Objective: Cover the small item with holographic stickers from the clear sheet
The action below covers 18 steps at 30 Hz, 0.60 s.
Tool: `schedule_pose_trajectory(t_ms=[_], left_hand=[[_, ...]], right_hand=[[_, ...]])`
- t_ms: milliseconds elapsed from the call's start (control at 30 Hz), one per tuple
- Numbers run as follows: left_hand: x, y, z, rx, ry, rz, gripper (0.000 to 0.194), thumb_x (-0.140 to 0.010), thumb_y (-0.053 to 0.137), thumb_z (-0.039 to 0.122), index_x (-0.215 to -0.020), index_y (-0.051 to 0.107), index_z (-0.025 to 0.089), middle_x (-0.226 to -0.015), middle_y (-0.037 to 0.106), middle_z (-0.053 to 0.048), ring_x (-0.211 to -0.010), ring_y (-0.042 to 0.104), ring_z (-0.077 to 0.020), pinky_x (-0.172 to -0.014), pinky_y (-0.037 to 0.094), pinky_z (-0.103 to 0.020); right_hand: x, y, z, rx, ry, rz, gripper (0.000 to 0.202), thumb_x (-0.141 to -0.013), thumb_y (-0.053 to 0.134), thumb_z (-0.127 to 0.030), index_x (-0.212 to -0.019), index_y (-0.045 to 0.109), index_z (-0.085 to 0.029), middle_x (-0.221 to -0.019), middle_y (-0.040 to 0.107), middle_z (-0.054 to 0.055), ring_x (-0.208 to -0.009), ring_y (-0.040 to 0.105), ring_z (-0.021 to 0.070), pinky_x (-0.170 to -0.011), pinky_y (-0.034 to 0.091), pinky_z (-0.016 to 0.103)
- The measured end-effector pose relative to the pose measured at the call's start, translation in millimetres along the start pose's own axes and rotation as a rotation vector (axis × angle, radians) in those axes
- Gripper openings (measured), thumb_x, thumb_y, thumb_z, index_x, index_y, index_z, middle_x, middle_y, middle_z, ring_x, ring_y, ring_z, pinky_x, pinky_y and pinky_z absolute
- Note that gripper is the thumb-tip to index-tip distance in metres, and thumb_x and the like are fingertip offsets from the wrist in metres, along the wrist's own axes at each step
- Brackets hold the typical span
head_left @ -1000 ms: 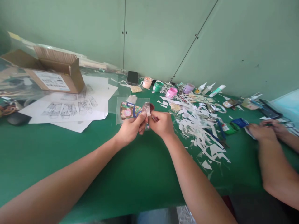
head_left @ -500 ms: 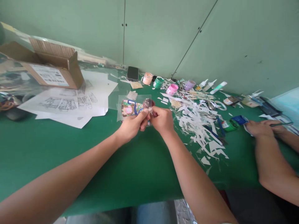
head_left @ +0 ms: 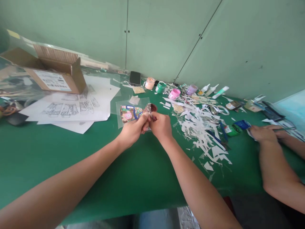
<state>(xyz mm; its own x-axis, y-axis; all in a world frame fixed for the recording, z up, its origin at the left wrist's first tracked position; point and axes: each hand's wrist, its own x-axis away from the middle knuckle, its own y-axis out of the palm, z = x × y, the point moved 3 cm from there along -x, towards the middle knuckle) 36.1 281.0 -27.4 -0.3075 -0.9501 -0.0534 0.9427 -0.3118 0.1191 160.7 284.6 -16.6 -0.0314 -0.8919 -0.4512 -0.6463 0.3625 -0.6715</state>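
Observation:
In front of me my left hand (head_left: 133, 131) is closed around the near side of a small, tilted brown paint jar (head_left: 152, 107). My right hand (head_left: 161, 126) meets it there, its fingers pinched together at the jar's near edge. Whatever lies between those fingertips is too small to make out. Just left of the jar, a painted piece with a pink flower and blue lines (head_left: 128, 115) rests on a clear plastic sheet (head_left: 118, 111). My left thumb and fingers cover part of that piece's right end.
White paper scraps (head_left: 200, 130) spread to the right. Open paint pots in peach (head_left: 150, 83), green (head_left: 160, 87), pink (head_left: 174, 94) and purple stand behind. Printed sheets (head_left: 95, 95) and a cardboard box (head_left: 57, 78) sit left. Another person's hands (head_left: 263, 133) work at far right.
Both hands and the brown jar have shifted slightly left in view. The jar looks turned, its rounded side and dark opening showing more. The whole scene has moved a little with my head.

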Motion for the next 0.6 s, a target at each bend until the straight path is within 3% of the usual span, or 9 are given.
schedule_pose_trajectory(t_ms=[367, 600], left_hand=[[-1, -0.8, -5, -0.023, -0.043, 0.062, 0.042, -0.093, 0.052, 0.046, -0.061, 0.048, 0.021, -0.045, 0.042, 0.005, -0.046, 0.044, -0.0106, -0.052, 0.042, -0.025], [3, 4.7, -13, -0.175, -0.072, -0.058, 0.048, -0.093, 0.05, 0.047, -0.053, 0.045, 0.021, -0.045, 0.046, 0.002, -0.049, 0.047, -0.0113, -0.055, 0.042, -0.026]], right_hand=[[1, 3, 0, -0.015, 0.044, -0.025, 0.033, -0.076, 0.054, -0.027, -0.052, 0.032, -0.024, -0.047, 0.03, -0.006, -0.051, 0.022, 0.012, -0.052, 0.02, 0.027], [0, -3, 4, -0.063, 0.014, -0.004, 0.029, -0.07, 0.051, -0.021, -0.051, 0.029, -0.024, -0.047, 0.03, -0.006, -0.052, 0.023, 0.0121, -0.052, 0.02, 0.027]])
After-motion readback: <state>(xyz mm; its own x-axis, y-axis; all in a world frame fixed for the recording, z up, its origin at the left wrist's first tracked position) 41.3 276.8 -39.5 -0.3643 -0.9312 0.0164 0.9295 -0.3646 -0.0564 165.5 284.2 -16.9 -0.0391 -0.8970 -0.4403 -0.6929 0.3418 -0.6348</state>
